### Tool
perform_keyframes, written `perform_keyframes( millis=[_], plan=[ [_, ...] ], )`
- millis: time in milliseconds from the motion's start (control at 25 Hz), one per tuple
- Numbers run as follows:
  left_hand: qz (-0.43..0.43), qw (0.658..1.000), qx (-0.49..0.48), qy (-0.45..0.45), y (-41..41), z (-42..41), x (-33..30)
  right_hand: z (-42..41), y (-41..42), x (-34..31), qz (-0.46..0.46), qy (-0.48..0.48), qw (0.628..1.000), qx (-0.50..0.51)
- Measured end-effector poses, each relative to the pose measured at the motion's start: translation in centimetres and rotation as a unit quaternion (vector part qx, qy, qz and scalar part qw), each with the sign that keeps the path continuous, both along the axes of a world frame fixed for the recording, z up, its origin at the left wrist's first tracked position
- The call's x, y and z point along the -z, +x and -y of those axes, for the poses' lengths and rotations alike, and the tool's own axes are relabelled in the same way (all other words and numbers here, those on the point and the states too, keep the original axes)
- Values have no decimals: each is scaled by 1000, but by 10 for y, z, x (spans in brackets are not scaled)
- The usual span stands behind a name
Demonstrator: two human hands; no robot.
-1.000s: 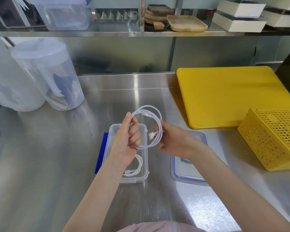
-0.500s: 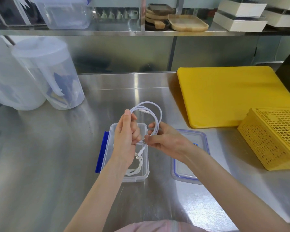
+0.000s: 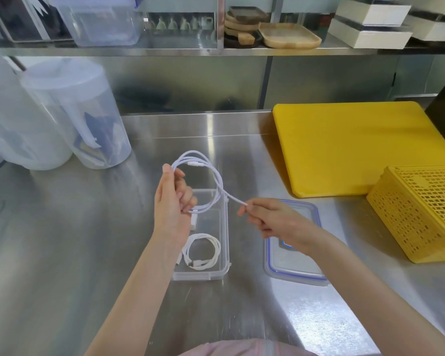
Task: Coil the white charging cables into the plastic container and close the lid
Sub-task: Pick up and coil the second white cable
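A clear plastic container (image 3: 225,253) sits open on the steel counter, with one coiled white cable (image 3: 203,253) lying in its near end. Above its far end my left hand (image 3: 174,204) grips a loosely looped white charging cable (image 3: 211,173), a plug hanging below the fingers. My right hand (image 3: 270,220) pinches the free end of that cable, pulled out to the right of the loop. The container's lid (image 3: 293,268), clear with a blue seal, lies flat to the right of the container, partly under my right wrist.
A yellow cutting board (image 3: 352,147) lies at the back right and a yellow perforated basket (image 3: 421,214) at the right edge. Two translucent jugs (image 3: 75,114) stand at the left. A shelf above holds boxes and wooden trays.
My right hand has drawn one end of the cable out of the coil to the right, so the loop has opened and loosened. My left hand has kept its grip.
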State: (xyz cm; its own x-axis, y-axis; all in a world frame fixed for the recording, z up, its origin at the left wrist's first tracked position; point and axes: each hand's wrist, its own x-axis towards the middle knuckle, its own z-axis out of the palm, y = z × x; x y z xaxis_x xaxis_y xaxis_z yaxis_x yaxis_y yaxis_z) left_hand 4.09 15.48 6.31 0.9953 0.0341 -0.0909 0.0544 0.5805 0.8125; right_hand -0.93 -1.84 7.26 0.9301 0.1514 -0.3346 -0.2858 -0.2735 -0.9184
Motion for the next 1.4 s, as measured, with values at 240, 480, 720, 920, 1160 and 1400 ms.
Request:
perform_keyframes(
  millis=[240,480,720,920,1160,1400],
  plan=[
    [-32,994,14,-104,0,1,4,27,5,1,9,201,973,112],
    [-62,975,21,-213,-2,14,2,8,3,18,142,-193,971,16],
    [-53,960,47,-271,-11,20,2,-12,5,20,42,-93,995,5],
    [-45,953,76,-290,-20,26,0,-22,4,8,-54,112,992,11],
    [-53,957,93,-268,-27,34,7,-20,7,11,19,14,997,76],
    [-65,970,187,-140,-21,22,12,-7,12,17,91,-93,986,104]
  ],
)
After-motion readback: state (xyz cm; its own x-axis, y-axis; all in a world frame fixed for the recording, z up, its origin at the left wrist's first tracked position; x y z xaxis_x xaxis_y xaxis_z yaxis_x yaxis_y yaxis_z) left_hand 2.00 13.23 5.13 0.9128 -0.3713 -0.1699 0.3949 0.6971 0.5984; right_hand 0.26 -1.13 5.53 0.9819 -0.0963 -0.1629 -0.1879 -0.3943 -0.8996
